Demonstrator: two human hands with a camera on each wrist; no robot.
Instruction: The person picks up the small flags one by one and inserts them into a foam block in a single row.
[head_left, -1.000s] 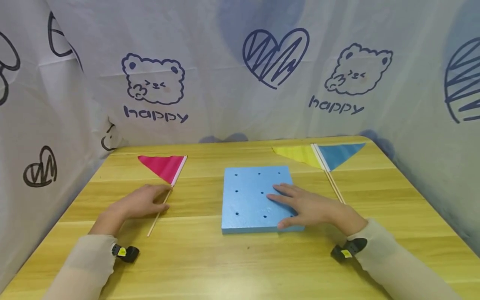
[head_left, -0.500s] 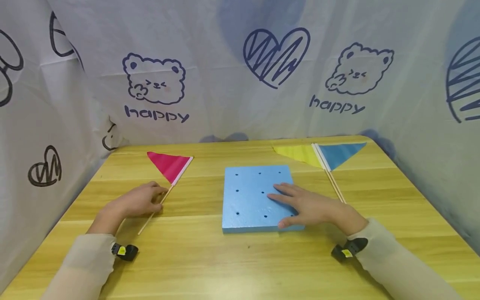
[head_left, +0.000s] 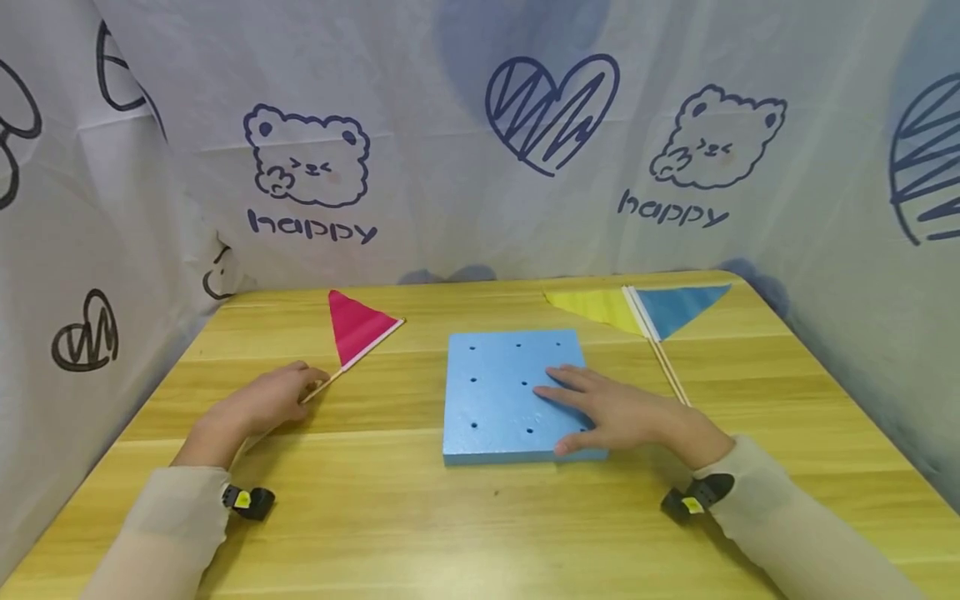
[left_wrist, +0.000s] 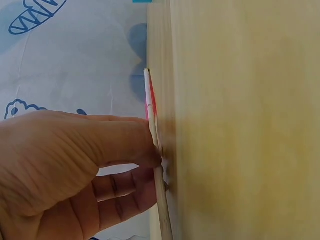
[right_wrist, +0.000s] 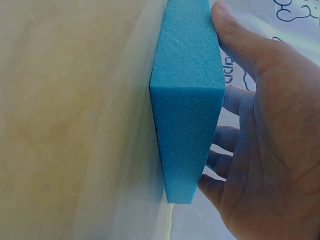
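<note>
Foam fills the middle of my view: a flat blue foam block with small holes in rows across its top, lying on the wooden table. My right hand rests flat on its near right corner, fingers straight and slightly spread, thumb against the near edge. Left of the block, my left hand pinches the thin wooden stick of a red flag between thumb and curled fingers, its pennant raised off the table, pointing away. Beyond the block's far right corner lie a yellow flag and a blue flag, sticks side by side. My hand hides the red flag's lower stick.
</note>
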